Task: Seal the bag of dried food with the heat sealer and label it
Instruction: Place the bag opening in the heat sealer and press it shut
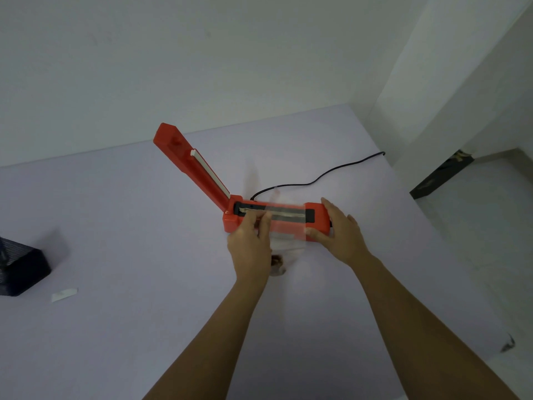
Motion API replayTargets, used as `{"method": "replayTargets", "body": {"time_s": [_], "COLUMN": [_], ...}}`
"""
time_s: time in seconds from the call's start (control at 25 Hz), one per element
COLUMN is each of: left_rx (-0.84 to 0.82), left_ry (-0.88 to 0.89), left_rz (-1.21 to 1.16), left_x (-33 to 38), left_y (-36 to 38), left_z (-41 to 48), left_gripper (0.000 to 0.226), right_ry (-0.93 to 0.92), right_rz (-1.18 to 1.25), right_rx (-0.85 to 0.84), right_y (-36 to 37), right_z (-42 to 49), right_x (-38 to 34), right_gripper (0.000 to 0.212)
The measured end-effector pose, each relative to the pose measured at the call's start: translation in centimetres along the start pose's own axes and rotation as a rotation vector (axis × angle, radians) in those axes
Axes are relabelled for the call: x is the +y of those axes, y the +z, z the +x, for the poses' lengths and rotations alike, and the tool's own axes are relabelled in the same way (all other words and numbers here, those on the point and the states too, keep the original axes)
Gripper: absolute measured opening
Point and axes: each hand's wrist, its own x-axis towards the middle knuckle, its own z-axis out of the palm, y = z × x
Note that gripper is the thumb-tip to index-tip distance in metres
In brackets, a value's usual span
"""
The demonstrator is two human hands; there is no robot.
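A red heat sealer [315, 212] stands on the pale table [115, 226], its lever arm [190, 163] raised up and to the left. A clear plastic bag [285, 226] lies with its open end across the dark sealing strip; brown dried food [277, 262] shows at the bag's near end. My left hand [251, 246] pinches the bag's left edge over the strip. My right hand [337, 232] holds the bag's right edge with the thumb, its fingers resting on the sealer's right end.
A black power cord [323, 176] runs from the sealer toward the back right. A small white label [64, 295] lies at the left, next to a dark box [20, 269]. A wall stands close behind the table; a dark object [441, 176] sits on the floor at right.
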Motion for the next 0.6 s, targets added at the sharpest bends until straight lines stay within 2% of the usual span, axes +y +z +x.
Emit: {"method": "replayTargets", "body": {"time_s": [0.24,0.36,0.44,0.52,0.6], "left_rx": [-0.101,-0.113,-0.081,-0.047,-0.019], "left_ry": [-0.256,-0.258,-0.249,-0.258,-0.270], "left_rz": [-0.162,-0.154,-0.152,-0.148,-0.132], "left_x": [-1.1,-1.6,-2.1,-2.7,-3.6], "left_y": [-2.7,-5.4,-7.7,-10.0,-12.4], "left_z": [-0.1,-0.6,-0.8,-1.1,-1.6], "left_gripper": [0.011,0.011,0.011,0.012,0.011], "right_ry": [-0.018,-0.050,-0.071,-0.082,-0.002], "right_rz": [-0.088,-0.187,-0.028,0.244,0.513], "right_rx": [-0.037,0.032,0.164,0.262,0.155], "right_y": [-0.1,-0.2,0.1,1.6,4.1], "right_z": [0.3,0.0,-1.2,-3.6,-6.5], "right_x": [0.2,-0.2,-2.2,-5.4,-9.5], "right_gripper": [0.094,0.099,0.084,0.052,0.027]}}
